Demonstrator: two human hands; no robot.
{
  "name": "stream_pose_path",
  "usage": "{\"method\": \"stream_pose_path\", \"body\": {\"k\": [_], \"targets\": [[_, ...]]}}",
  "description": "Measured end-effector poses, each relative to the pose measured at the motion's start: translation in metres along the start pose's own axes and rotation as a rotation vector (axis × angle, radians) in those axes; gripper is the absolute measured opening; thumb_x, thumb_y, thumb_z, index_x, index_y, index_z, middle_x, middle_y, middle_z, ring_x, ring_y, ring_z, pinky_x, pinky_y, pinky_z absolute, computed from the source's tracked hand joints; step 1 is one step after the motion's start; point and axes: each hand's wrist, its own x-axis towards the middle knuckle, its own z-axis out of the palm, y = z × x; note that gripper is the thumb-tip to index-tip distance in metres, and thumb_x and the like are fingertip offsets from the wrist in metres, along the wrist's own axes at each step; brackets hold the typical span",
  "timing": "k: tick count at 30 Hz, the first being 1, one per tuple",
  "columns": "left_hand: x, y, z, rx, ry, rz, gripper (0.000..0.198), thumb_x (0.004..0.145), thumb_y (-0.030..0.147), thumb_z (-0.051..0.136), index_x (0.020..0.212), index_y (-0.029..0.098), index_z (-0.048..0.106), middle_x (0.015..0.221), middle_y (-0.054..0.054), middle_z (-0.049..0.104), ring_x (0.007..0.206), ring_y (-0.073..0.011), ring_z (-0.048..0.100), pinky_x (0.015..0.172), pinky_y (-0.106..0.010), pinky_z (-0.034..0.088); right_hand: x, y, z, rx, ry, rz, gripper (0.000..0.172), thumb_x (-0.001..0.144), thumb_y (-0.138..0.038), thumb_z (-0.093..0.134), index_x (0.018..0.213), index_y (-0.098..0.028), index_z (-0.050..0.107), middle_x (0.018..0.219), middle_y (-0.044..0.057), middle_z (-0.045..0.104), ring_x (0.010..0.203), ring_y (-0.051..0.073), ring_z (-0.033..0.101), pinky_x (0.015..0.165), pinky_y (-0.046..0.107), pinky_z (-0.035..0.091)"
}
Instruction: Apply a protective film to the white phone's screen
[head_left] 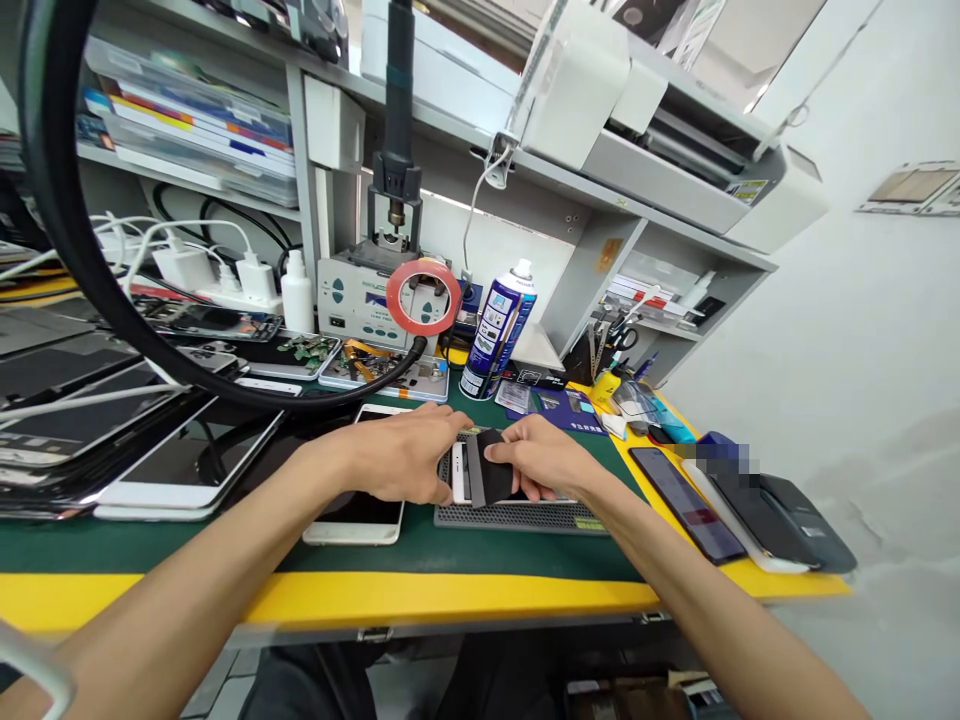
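Observation:
A white-framed phone [458, 462] lies across a grey perforated mat [517, 517] in the middle of the bench. My left hand [409, 452] grips its left end, thumb at the near edge and fingers at the far edge. In my right hand [544, 455] is a black flat squeegee [491, 475] with a grey strip along its left side, pinched under the thumb. It rests over the phone's screen. My right hand and the squeegee hide much of the phone. Just left of the mat lies a white-framed tablet [375, 515], partly covered by my left forearm.
Stacked screens and tablets [169, 455] fill the left side. Behind stand a spray can [499, 330], a hot-air station [352, 295] with red tape [424, 297], and trays of parts [386, 370]. A black hose [225, 388] loops at left. Phones [686, 503] lie at right.

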Motion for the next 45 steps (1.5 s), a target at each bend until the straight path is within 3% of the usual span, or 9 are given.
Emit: {"method": "stream_pose_path", "body": {"k": [11,19,22,25,28,33,37,41,45], "targets": [[0.001,-0.004,0.0,0.0,-0.021,-0.005,0.064,0.073,0.04,0.068,0.131,0.019,0.05,0.126,-0.012,0.06,0.117,-0.0318,0.057,0.092,-0.036,0.048,0.002,-0.006,0.007,0.055,-0.062,-0.055,0.039,0.087,-0.034,0.058,0.051,-0.018,0.053,0.036,0.0,0.055,0.023,0.008,0.037,0.027,0.019,0.027],[-0.001,-0.001,0.0,0.014,-0.027,-0.011,0.072,0.072,0.047,0.068,0.135,0.018,0.048,0.128,-0.013,0.058,0.121,-0.0321,0.055,0.096,-0.037,0.047,-0.021,0.004,-0.049,0.083,0.158,-0.125,0.03,0.084,-0.037,0.062,0.064,-0.02,0.049,0.047,0.001,0.062,0.036,0.011,0.053,0.038,0.019,0.038],[-0.001,0.0,0.001,0.023,-0.022,-0.017,0.077,0.071,0.052,0.069,0.136,0.017,0.047,0.128,-0.013,0.058,0.123,-0.0331,0.054,0.097,-0.037,0.046,-0.031,0.017,-0.065,-0.008,0.189,-0.13,0.037,0.08,-0.039,0.068,0.062,-0.021,0.042,0.049,-0.004,0.054,0.046,0.014,0.061,0.046,0.021,0.042],[0.0,-0.001,0.003,0.035,-0.005,-0.007,0.082,0.071,0.054,0.068,0.14,0.016,0.045,0.131,-0.013,0.058,0.125,-0.0323,0.053,0.1,-0.036,0.045,-0.042,0.028,-0.073,-0.107,0.23,-0.224,0.046,0.078,-0.041,0.071,0.063,-0.023,0.032,0.055,-0.009,0.037,0.048,0.011,0.055,0.05,0.023,0.04],[0.001,-0.001,0.005,0.033,-0.001,-0.004,0.082,0.072,0.054,0.067,0.141,0.016,0.044,0.131,-0.012,0.058,0.131,-0.0338,0.047,0.102,-0.037,0.043,-0.054,0.032,-0.074,-0.266,0.35,-0.36,0.041,0.083,-0.04,0.067,0.064,-0.022,0.035,0.06,-0.008,0.035,0.052,0.01,0.042,0.051,0.024,0.034],[0.002,0.002,0.007,0.025,0.027,-0.002,0.079,0.07,0.052,0.068,0.139,0.019,0.047,0.125,-0.01,0.061,0.126,-0.034,0.05,0.097,-0.038,0.046,-0.071,0.038,-0.051,-0.592,0.537,-0.572,0.017,0.095,-0.021,0.049,0.091,-0.019,0.066,0.086,0.004,0.065,0.078,0.018,0.059,0.068,0.03,0.046],[0.004,0.005,0.01,0.039,0.055,0.036,0.073,0.071,0.05,0.068,0.135,0.02,0.05,0.119,-0.009,0.064,0.117,-0.032,0.055,0.095,-0.038,0.046,-0.076,0.056,-0.008,-0.84,0.642,-0.822,0.032,0.093,-0.005,0.043,0.116,-0.01,0.065,0.108,0.014,0.069,0.099,0.024,0.064,0.088,0.037,0.052],[0.004,0.005,0.011,0.043,0.048,0.046,0.074,0.073,0.05,0.067,0.137,0.019,0.049,0.131,-0.012,0.06,0.127,-0.0333,0.049,0.101,-0.04,0.043,-0.077,0.072,0.028,-1.057,0.67,-0.985,0.034,0.093,-0.001,0.043,0.12,-0.005,0.063,0.113,0.017,0.071,0.1,0.027,0.066,0.09,0.043,0.054],[0.003,0.006,0.009,0.025,0.031,0.027,0.08,0.074,0.05,0.067,0.143,0.017,0.044,0.134,-0.012,0.058,0.13,-0.0334,0.046,0.103,-0.04,0.042,-0.072,0.074,0.038,-1.125,0.689,-1.016,0.038,0.091,0.002,0.039,0.12,-0.003,0.063,0.115,0.018,0.072,0.102,0.028,0.068,0.087,0.044,0.057]]}}
